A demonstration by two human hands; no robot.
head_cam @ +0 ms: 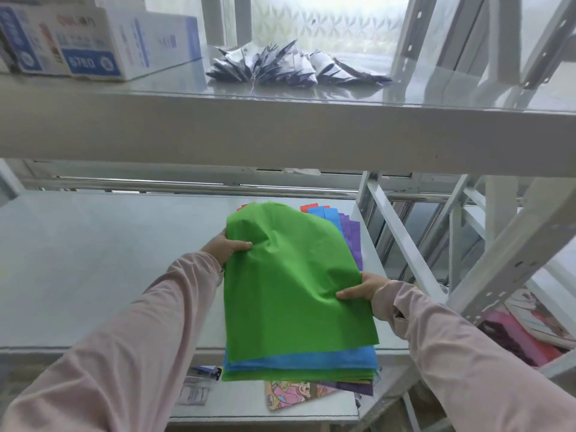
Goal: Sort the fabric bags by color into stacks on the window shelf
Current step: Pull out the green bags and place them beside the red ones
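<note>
Green fabric bag (293, 275), topmost on a mixed stack of blue, green and purple fabric bags (299, 366) on the grey metal shelf (93, 260), is gripped at its left edge by the left hand (226, 246) and at its right edge by the right hand (363, 286), both closed on it.

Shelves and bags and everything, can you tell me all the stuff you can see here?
green bag: one on top, green, held over the pile on the lower shelf
pile of bags: count unclear, blue, green, purple and red edges showing, under the green bag
lower shelf: one, pale grey, left part bare
upper shelf: one, white, across the middle
boxes: several, white and blue, upper shelf, left
packets: a heap, silvery dark, upper shelf by the window
cartoon print sheet: one, multicoloured, below the pile
left hand: pink sleeve, gripping the green bag's left edge
right hand: pink sleeve, gripping its right edge
</note>
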